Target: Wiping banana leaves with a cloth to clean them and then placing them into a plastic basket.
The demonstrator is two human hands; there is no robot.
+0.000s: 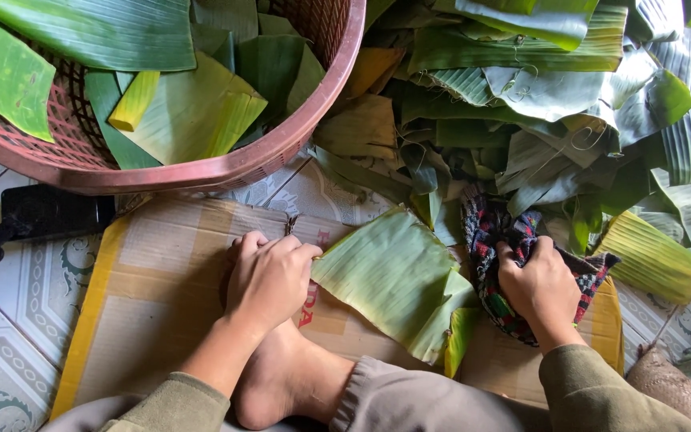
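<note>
Leaf (393, 276) between left grip (269, 276) and right grip (541, 288)

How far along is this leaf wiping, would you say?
Some leaves already lie in the pink basket. In hand: the left hand pins a leaf piece on the cardboard, while the right hand grips a checked cloth. A big leaf pile seemingly remains.

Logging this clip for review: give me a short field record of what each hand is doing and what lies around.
left hand: pins edge of banana leaf piece on flattened cardboard
right hand: grip closed on checked cloth
basket: pink plastic basket, cut leaves inside
pile: loose banana leaves heaped on the upper right
floor: patterned tiles
</note>
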